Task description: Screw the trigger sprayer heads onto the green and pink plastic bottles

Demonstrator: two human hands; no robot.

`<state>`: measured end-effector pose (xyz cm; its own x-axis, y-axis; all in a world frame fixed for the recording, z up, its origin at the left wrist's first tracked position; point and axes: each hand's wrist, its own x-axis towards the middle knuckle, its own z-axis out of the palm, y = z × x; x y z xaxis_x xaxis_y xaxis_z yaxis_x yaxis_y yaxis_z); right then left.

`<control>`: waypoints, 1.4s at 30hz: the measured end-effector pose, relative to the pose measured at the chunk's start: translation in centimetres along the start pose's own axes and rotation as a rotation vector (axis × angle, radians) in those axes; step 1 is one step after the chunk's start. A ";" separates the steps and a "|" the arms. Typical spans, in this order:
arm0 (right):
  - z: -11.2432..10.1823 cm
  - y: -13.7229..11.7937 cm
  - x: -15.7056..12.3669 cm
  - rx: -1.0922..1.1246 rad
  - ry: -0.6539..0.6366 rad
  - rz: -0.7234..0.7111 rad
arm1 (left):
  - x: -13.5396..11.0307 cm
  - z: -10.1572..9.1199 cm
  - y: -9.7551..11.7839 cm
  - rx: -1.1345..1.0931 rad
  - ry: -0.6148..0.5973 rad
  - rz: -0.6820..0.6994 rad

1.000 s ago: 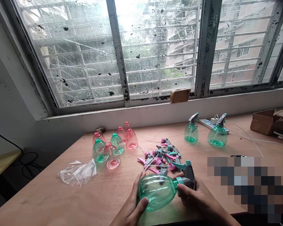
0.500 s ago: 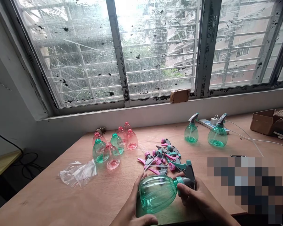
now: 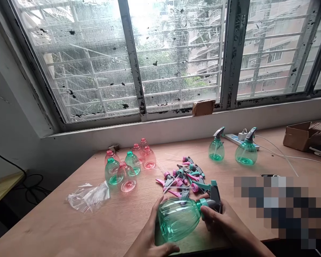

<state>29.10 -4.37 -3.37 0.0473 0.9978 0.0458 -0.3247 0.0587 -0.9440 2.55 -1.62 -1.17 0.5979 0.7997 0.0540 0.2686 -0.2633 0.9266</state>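
Note:
A clear green spray bottle (image 3: 179,217) lies tilted on its side above the table's near edge, its neck to the right. My left hand (image 3: 156,228) cups the bottle's base end, thumb below and fingers on the far side. My right hand (image 3: 216,217) is closed round the collar of the grey and teal trigger sprayer (image 3: 213,198) at the bottle's neck. Just beyond lies a pile of loose trigger sprayers (image 3: 186,178) in pink, teal and grey, some with thin tubes. Whether the collar is fully threaded cannot be seen.
Several open red and green bottles (image 3: 128,182) stand at the left, beside a crumpled plastic bag (image 3: 89,197). Two green bottles with sprayers (image 3: 246,153) stand at the back right, near a power strip (image 3: 234,139) and a cardboard box (image 3: 296,137). A blurred patch covers the right.
Both hands keep their hold on the spray bottle, in nearly the same place. The whole view has shifted very slightly.

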 end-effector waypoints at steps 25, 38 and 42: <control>0.3 -0.4 -0.4 -0.005 0.008 0.035 | -0.1 -0.5 0.2 -0.096 0.003 0.035; 0.3 -0.2 -0.3 0.005 -0.005 0.003 | -0.1 -0.3 0.1 -0.021 0.012 -0.002; 0.2 0.0 -0.3 0.010 0.002 -0.003 | -0.1 -0.3 0.1 -0.048 0.005 0.033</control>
<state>28.86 -4.62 -3.28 0.0505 0.9976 0.0483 -0.3343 0.0625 -0.9404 2.25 -1.57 -0.96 0.6022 0.7937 0.0865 0.2119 -0.2634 0.9411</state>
